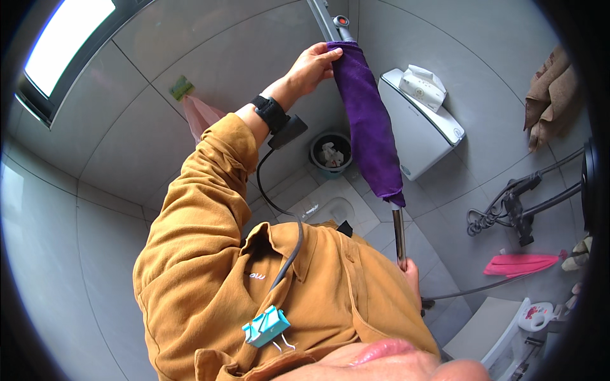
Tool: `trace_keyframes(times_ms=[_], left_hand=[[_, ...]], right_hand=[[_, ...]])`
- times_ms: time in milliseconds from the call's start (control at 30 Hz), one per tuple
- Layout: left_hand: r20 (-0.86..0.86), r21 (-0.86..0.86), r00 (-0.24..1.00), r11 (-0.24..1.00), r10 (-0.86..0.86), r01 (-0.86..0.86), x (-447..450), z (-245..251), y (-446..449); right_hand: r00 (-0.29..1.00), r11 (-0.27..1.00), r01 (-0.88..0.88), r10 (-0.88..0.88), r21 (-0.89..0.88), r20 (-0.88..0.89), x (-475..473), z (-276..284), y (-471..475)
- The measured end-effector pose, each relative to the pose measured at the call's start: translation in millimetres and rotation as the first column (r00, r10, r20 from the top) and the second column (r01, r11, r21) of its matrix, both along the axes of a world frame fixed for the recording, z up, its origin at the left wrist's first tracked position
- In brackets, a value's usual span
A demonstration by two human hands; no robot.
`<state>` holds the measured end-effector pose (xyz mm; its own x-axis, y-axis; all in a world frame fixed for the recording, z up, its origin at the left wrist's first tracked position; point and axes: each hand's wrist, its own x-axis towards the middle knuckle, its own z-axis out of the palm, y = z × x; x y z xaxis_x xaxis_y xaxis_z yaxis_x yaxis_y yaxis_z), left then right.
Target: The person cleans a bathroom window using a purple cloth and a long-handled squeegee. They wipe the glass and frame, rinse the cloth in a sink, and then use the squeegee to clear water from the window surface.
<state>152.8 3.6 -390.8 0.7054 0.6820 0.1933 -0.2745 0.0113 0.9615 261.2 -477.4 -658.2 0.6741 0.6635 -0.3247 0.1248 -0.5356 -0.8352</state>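
A purple cloth sleeve (pixel 369 124) is wrapped around a long pole that runs from above my chest to the upper wall. My left hand (pixel 312 66) pinches the sleeve's upper edge between thumb and fingers. Past that edge, the grey metal frame (pixel 324 21) and a joint with an orange-red button (pixel 341 21) stick out. Below the sleeve's lower end shows the shiny metal pole (pixel 399 233). Around that bare pole, low and at my right side, my right hand (pixel 411 276) is closed; my shirt partly hides it.
A squat toilet (pixel 336 209) is set in the tiled floor, near a waste bin (pixel 331 152) holding crumpled tissue. On the wall are a white dispenser box (pixel 419 128) with a tissue pack (pixel 423 88) on top, a brown towel (pixel 548 102) and a black holder with coiled cable (pixel 517 209).
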Motion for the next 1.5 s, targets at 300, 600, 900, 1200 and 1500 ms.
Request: trace_keyframes(times_ms=[300, 600, 900, 1200, 1500], left_hand=[[-0.253, 0.624, 0.922, 0.777, 0.294, -0.077, -0.7, 46.5, -5.1], [0.148, 0.694, 0.962, 0.669, 0.228, -0.265, -2.6, 70.4, -14.1], [0.175, 0.620, 0.975, 0.754, 0.136, -0.216, -7.7, 156.7, 48.1], [0.062, 0.864, 0.931, 0.448, 0.360, -0.231, -11.9, 177.3, 65.3], [0.053, 0.900, 0.905, 0.373, 0.422, -0.226, -24.0, 187.9, 73.9]], right_hand=[[0.961, 0.975, 0.121, -0.162, 0.188, 0.222, -4.3, 4.0, 71.6], [0.994, 0.992, 0.026, -0.039, 0.121, 0.100, -3.7, 3.2, 67.3], [0.980, 0.996, 0.071, -0.060, -0.049, 0.192, -3.4, -16.9, 50.7], [0.988, 0.992, -0.009, 0.028, -0.126, 0.150, 4.5, -23.2, 46.5], [0.994, 0.993, -0.102, 0.104, -0.055, 0.043, 14.3, -39.4, 36.5]])
